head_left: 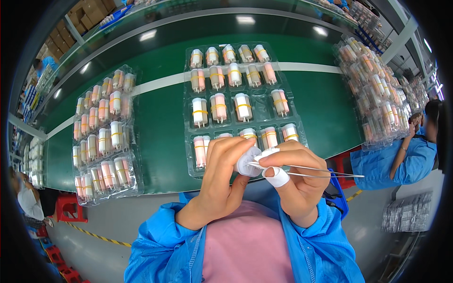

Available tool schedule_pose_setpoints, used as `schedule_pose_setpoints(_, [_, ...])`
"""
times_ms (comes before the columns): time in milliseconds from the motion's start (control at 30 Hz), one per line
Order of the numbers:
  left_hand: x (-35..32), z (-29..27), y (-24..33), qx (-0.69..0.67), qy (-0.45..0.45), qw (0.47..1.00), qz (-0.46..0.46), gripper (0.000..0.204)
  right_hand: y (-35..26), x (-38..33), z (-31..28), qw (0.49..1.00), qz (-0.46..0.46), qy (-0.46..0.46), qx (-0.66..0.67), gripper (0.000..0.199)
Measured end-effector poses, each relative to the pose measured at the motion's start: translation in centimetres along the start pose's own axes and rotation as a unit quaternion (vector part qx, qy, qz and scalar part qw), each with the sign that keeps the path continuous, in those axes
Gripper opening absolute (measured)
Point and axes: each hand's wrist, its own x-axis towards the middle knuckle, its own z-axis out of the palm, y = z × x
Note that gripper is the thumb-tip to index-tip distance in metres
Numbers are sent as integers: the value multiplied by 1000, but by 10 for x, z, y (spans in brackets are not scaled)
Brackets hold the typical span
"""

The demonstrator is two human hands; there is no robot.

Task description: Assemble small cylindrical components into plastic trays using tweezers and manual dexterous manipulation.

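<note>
Middle tray [262, 104]: clear plastic, with rows of compartments, most holding a bundle of white, pink or greyish cylinders [243, 107] bound by a yellow band.
Left tray [134, 172]: left of the middle tray, loaded with similar banded bundles.
Tray stack [373, 140]: right of the middle tray, several layers high, filled with more bundles.
Translucent part [245, 162]: within the left hand's grip, at the near edge of the middle tray, its round end facing the right hand.
Left hand [217, 165]: fingers and thumb curled round the translucent part.
Right hand [299, 188]: pinching metal tweezers [325, 175], their tips at the round end; exact contact cannot be told. White wrap [278, 177] circles the thumb.
White piece [268, 154]: at the right fingertips, beside the tweezers, partly hidden.
Green table [165, 151]: under the middle tray, crossed by a white stripe [158, 82].
Room: red stool [71, 207] on grey floor, left of and nearer than the middle tray; co-worker in blue [396, 158] far to its right.
</note>
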Motion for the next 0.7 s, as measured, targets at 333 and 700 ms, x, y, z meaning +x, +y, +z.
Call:
schedule_pose_setpoints(333, [-1, -2, 2, 15, -23, 1000, -2, 52, 1, -2, 0, 1000, 2, 12, 13, 16])
schedule_pose_setpoints(700, [5, -2, 5, 70, -9, 997, 16, 61, -1, 4, 2, 999, -19, -7, -50, 12])
